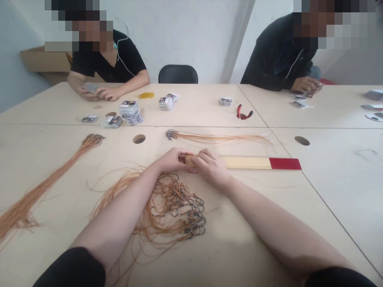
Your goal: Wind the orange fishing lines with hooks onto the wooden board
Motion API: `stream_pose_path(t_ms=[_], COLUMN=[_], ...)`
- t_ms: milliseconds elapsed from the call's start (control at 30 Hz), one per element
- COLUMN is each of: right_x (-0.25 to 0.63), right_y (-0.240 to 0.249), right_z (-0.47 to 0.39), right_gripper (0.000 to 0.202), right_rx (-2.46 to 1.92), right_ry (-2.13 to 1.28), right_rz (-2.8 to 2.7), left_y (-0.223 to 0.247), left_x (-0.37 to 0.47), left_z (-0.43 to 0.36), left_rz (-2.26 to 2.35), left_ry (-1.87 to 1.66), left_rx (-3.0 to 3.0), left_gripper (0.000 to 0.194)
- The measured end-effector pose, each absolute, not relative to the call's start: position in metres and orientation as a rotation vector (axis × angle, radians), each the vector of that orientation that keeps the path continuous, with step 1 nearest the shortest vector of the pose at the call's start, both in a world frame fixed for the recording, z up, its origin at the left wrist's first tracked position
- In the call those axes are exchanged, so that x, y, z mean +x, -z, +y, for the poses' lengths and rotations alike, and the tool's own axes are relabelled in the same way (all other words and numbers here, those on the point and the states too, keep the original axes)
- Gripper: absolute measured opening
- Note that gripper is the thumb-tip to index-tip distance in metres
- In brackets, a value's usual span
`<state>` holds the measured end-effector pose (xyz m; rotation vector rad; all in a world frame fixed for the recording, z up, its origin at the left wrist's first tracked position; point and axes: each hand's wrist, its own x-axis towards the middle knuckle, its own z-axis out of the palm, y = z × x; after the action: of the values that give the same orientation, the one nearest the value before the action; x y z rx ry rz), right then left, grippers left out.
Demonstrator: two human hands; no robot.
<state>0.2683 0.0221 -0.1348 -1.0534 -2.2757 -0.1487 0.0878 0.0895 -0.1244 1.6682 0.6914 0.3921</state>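
Observation:
A long pale board (248,162) with a red end lies crosswise on the table in front of me. My left hand (173,160) is closed at its left end, with the thumb and fingers pinched there; what lies between the fingertips is too small to make out. My right hand (211,167) is closed over the same end, its fingers curled onto the board. Just below my hands lies a tangled heap of dark fish hooks (194,217) on orange lines (149,215), partly hidden by my left forearm.
A bundle of orange lines with hooks (60,173) lies left, and a smaller hook bundle (206,137) beyond my hands. Farther off are stacked small clear boxes (129,108), red-handled pliers (244,113) and yellow strands (146,95). Two people sit opposite, handling small items.

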Motion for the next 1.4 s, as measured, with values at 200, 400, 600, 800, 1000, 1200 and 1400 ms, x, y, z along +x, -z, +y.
stream_pose_path(t_ms=[200,400,600,800,1000,1200,1400], right_x=[0.267,0.267,0.268,0.269,0.271,0.268,0.271], right_y=[0.143,0.141,0.144,0.139,0.14,0.142,0.139], right_z=[0.028,0.026,0.029,0.028,0.029,0.03,0.027], right_gripper=[0.018,0.018,0.021,0.022,0.022,0.018,0.017], right_rx=[-1.183,-1.308,-1.446,-1.459,-1.475,-1.48,-1.325], right_ry=[0.082,0.064,0.008,0.075,0.09,0.105,0.157], right_rz=[-2.184,-2.048,-2.03,-1.99,-1.966,-1.975,-2.033], left_y=[0.127,0.131,0.13,0.127,0.123,0.122,0.12], left_x=[0.083,0.08,0.081,0.084,0.09,0.089,0.089], left_z=[0.095,0.098,0.096,0.093,0.089,0.09,0.092], left_rz=[0.644,0.644,0.659,0.665,0.614,0.695,0.723], left_ry=[-0.422,-0.39,-0.396,-0.417,-0.405,-0.327,-0.418], left_rx=[1.663,1.68,1.71,1.636,1.638,1.664,1.724], left_gripper=[0.043,0.048,0.047,0.038,0.028,0.023,0.013])
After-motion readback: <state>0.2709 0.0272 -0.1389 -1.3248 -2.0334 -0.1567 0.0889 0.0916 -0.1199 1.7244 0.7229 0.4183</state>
